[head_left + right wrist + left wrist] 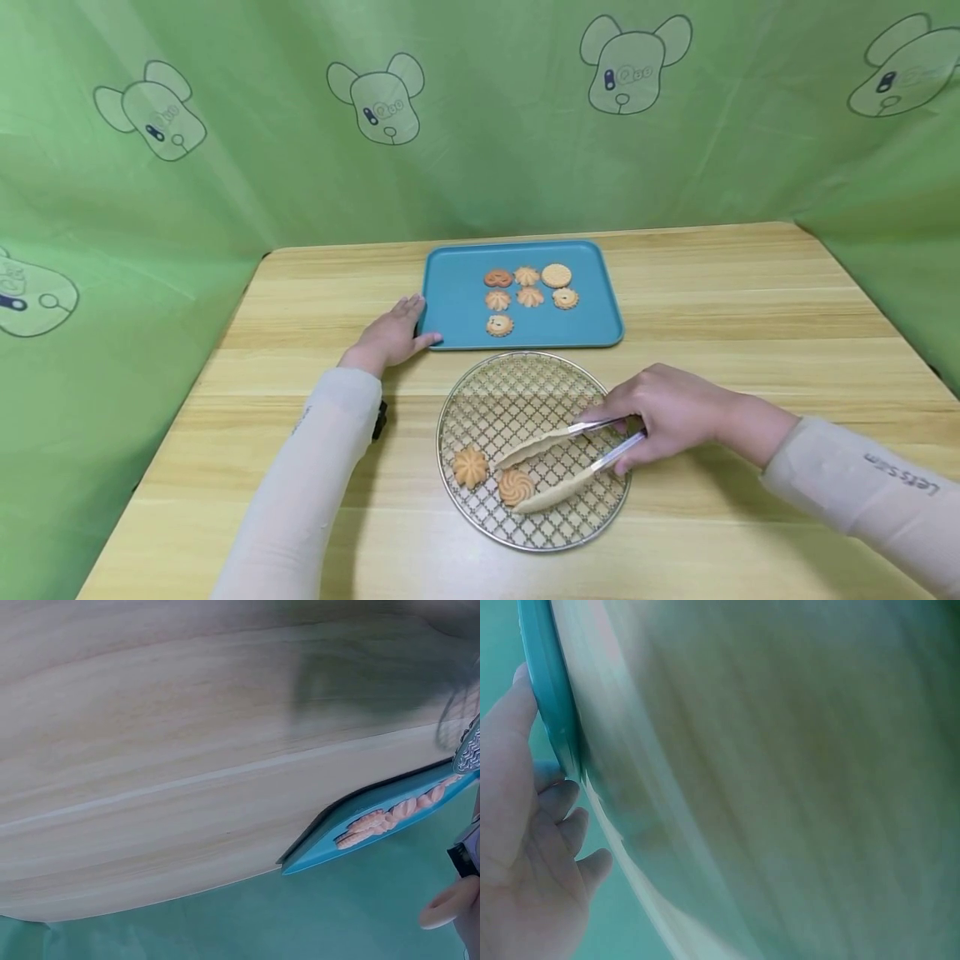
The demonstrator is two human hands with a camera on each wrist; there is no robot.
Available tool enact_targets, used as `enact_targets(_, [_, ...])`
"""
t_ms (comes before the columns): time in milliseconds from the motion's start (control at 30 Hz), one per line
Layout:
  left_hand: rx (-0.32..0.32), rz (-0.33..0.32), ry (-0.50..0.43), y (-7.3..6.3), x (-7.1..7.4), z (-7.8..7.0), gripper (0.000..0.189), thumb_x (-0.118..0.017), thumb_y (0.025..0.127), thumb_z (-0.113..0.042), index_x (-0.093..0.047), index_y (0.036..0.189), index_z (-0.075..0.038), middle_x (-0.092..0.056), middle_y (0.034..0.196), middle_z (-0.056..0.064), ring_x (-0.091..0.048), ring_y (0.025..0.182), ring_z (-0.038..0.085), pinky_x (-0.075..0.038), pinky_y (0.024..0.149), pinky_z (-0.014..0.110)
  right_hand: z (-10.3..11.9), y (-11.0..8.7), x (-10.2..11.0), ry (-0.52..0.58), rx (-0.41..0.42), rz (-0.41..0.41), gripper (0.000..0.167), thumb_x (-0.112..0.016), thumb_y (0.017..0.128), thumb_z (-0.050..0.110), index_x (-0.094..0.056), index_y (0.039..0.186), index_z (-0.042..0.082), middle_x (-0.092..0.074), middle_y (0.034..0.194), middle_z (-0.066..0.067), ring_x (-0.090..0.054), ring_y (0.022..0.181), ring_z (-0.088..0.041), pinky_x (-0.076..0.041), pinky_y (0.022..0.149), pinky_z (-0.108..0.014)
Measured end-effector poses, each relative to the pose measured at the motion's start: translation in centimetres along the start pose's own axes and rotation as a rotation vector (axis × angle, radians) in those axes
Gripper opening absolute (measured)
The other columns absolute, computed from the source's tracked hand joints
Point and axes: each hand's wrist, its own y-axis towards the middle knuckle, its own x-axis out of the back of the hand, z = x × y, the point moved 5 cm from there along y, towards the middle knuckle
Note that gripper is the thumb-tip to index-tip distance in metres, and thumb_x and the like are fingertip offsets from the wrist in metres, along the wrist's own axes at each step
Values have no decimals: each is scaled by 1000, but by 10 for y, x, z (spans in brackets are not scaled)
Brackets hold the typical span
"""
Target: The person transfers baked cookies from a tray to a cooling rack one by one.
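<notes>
Currently, the right hand (670,414) grips tongs (568,485), whose spread tips straddle a swirl cookie (517,487) on the round rack (517,400); whether they touch it, I cannot tell. A star cookie (470,467) lies just left. Beyond, the left hand (390,333), thumb and fingers spread, rests against the near left corner of a tray (459,292) bearing seven cookies (529,297).
</notes>
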Motion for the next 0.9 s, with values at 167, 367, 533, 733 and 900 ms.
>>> enact_targets(167, [-8, -7, 5, 0, 0, 0, 81, -43, 97, -53, -13, 151, -1, -9, 158, 13, -7, 143, 29, -11, 116, 40, -1, 2, 3, 21, -32, -9, 65, -77, 73, 53, -65, 124, 13, -60, 78, 17, -43, 58, 7, -41, 50, -13])
enact_targets(367, [-14, -7, -14, -1, 1, -1, 82, -44, 96, -53, -14, 151, 0, -9, 158, 13, -7, 143, 29, -10, 116, 39, -7, 3, 6, -21, -39, -50, 67, -78, 73, 52, -64, 125, 12, -49, 71, 19, -37, 55, 7, -35, 46, -11])
enact_targets(533, [-14, -10, -7, -2, 2, -2, 81, -45, 96, -52, -14, 151, -1, -10, 158, 13, -9, 143, 29, -12, 116, 39, -13, 4, 8, -41, -82, -51, 70, -78, 72, 53, -63, 126, 11, -48, 70, 19, -36, 54, 6, -35, 46, -13])
enact_targets(733, [-8, -9, 4, 0, 0, -2, 81, -43, 96, -54, -13, 152, -2, -8, 158, 11, -8, 144, 29, -12, 116, 40, -21, 4, 10, -79, -174, -48, 74, -76, 72, 56, -62, 127, 9, -49, 69, 18, -36, 52, 5, -36, 45, -16])
enact_targets(900, [-1, -5, 3, 0, 0, -1, 82, -42, 96, -55, -13, 152, -2, -8, 158, 11, -8, 144, 28, -11, 116, 39, -26, 5, 13, -97, -241, -66, 76, -77, 70, 57, -61, 128, 9, -50, 69, 19, -34, 50, 5, -34, 43, -16])
